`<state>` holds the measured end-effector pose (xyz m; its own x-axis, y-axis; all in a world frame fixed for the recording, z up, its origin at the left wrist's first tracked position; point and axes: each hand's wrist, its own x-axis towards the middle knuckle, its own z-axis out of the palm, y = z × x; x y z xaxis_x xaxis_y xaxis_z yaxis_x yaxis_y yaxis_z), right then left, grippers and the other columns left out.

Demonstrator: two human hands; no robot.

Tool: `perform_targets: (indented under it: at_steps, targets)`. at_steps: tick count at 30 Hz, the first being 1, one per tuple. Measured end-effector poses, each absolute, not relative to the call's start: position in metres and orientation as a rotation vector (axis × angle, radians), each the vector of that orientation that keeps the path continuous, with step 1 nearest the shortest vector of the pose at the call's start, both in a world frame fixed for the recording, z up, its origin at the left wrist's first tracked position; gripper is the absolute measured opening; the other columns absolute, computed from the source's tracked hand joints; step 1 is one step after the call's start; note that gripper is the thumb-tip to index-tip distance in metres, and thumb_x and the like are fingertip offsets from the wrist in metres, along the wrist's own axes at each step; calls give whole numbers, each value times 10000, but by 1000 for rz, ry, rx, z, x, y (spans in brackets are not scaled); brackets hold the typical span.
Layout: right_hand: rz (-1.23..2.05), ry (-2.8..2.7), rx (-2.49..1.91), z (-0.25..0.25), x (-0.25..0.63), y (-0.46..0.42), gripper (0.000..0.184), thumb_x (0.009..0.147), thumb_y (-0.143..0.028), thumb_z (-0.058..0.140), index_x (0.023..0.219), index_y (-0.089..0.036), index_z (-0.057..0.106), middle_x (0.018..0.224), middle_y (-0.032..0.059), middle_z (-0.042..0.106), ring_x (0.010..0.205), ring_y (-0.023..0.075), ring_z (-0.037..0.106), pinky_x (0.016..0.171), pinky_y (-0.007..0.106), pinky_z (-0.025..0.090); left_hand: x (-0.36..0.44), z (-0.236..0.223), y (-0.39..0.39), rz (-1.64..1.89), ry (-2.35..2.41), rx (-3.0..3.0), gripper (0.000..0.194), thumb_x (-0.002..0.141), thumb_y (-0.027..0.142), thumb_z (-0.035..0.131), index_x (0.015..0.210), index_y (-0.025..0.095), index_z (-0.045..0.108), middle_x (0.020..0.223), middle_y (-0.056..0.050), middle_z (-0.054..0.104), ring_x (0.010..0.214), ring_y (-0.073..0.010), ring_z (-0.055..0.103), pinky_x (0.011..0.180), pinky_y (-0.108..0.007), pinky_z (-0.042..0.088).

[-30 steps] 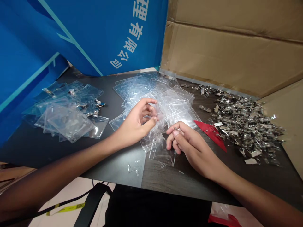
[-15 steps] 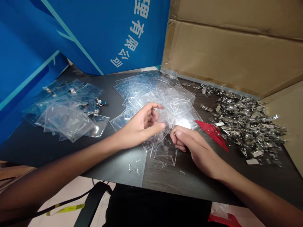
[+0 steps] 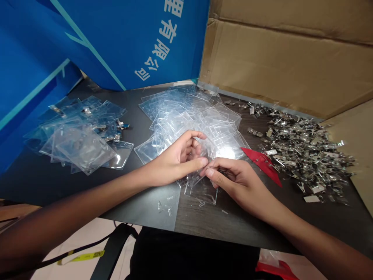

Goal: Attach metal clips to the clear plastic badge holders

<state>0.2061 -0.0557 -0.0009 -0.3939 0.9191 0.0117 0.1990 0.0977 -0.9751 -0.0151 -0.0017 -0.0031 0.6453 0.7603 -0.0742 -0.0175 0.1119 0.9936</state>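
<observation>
Between my hands is a clear plastic badge holder (image 3: 210, 147), its upper part showing above the fingers. My left hand (image 3: 182, 161) is closed on its left side, thumb stretched along the lower edge. From the right, my right hand (image 3: 236, 177) pinches with thumb and forefinger at the holder's lower corner, touching the left thumb's tip. What sits in that pinch is small and mostly hidden; a dark, shiny bit shows under the fingers. Below lie more clear holders (image 3: 204, 192). Behind my hands spreads a large loose pile of clear badge holders (image 3: 186, 109).
On the right is a heap of metal badge clips with clear straps (image 3: 309, 155), beside a red triangular piece (image 3: 260, 163). Badge holders with some clips attached (image 3: 84, 146) lie left. Small clear bits (image 3: 166, 206) lie near the front edge. A blue panel (image 3: 116, 39) and cardboard (image 3: 276, 62) stand behind.
My right hand has moved left to the badge holder, its fingers now meeting the left thumb. The left hand has shifted slightly right. The view has shifted slightly.
</observation>
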Motion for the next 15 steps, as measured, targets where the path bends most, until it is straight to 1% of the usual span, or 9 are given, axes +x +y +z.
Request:
perform_targets:
  at_steps: [2, 4, 7, 9, 12, 13, 15]
  targets:
    - [1335, -1705, -1136, 1, 207, -56, 281, 1061, -406, 694, 849, -233, 759, 771, -7, 719, 724, 171, 619, 725, 310, 500, -15, -1, -2, 648, 719, 1352, 482, 979, 281, 781, 1379, 243, 514, 1048, -22, 537, 933, -171, 599, 828, -313, 530]
    - [1330, -1708, -1153, 3, 208, -57, 278, 1068, -405, 685, 874, -237, 790, 808, 9, 759, 754, 184, 650, 725, 314, 505, -15, 1, -1, 656, 748, 1345, 479, 980, 285, 786, 1377, 238, 521, 1034, -23, 555, 939, -174, 613, 819, -309, 523]
    - [1323, -1647, -1146, 5, 209, -60, 293, 1099, -418, 635, 921, -254, 801, 862, 23, 761, 847, 207, 686, 816, 341, 535, -16, -1, 0, 679, 771, 1312, 473, 986, 328, 792, 1374, 236, 536, 1020, -17, 573, 906, -167, 629, 799, -304, 517]
    - [1327, -1586, -1139, 4, 209, -61, 354, 1122, -453, 589, 889, -258, 770, 872, 26, 730, 878, 215, 680, 869, 362, 540, -16, -3, 1, 693, 764, 1283, 481, 993, 360, 792, 1383, 239, 536, 1008, -11, 581, 876, -162, 639, 799, -311, 522]
    - [1354, -1556, -1150, 2, 210, -61, 461, 1127, -522, 561, 782, -247, 696, 857, 39, 698, 904, 231, 673, 861, 380, 534, -16, -8, 3, 714, 753, 1254, 501, 985, 376, 811, 1386, 239, 544, 1012, -11, 585, 893, -169, 650, 825, -325, 530]
    - [1360, -1555, -1149, 1, 210, -60, 473, 1119, -533, 576, 760, -245, 686, 860, 44, 707, 926, 239, 682, 873, 388, 538, -16, -9, 4, 724, 753, 1246, 507, 977, 379, 822, 1382, 238, 552, 1015, -10, 583, 901, -170, 648, 836, -330, 531]
    - [1383, -1544, -1146, 0, 211, -57, 435, 1096, -523, 627, 774, -248, 727, 868, 47, 742, 934, 240, 704, 895, 398, 559, -16, -10, 4, 742, 757, 1243, 511, 962, 383, 838, 1368, 234, 566, 1000, -4, 573, 887, -165, 630, 840, -333, 524]
